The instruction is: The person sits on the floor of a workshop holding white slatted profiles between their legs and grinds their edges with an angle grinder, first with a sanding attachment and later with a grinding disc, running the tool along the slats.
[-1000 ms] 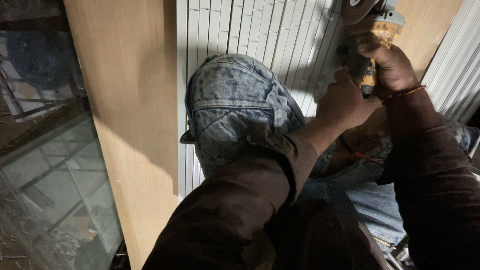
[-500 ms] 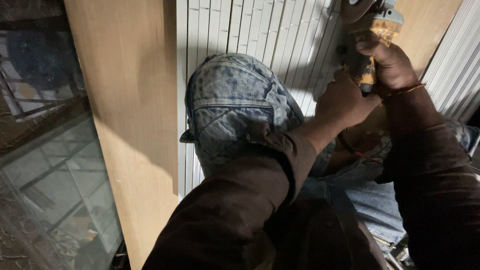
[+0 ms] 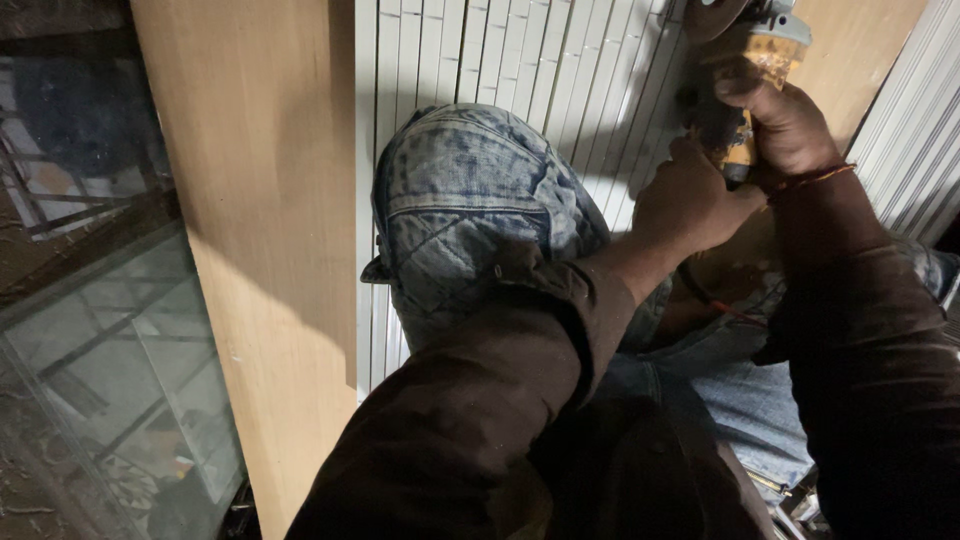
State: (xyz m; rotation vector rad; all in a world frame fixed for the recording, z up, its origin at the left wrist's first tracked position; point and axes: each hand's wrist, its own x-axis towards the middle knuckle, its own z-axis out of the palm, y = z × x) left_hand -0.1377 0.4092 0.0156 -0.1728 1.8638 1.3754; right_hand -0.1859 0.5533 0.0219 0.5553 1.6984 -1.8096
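Count: two hands, left [image 3: 690,205] and right [image 3: 785,125]; one angle grinder [image 3: 745,60]; one wooden board [image 3: 260,220]; one glass pane [image 3: 110,370].

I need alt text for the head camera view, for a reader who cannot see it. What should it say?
Both hands, left hand and right hand, grip a yellow-bodied angle grinder over a white ribbed panel. A knee in blue jeans rests on the panel, beside a light wooden board, with a glass sheet at the left.
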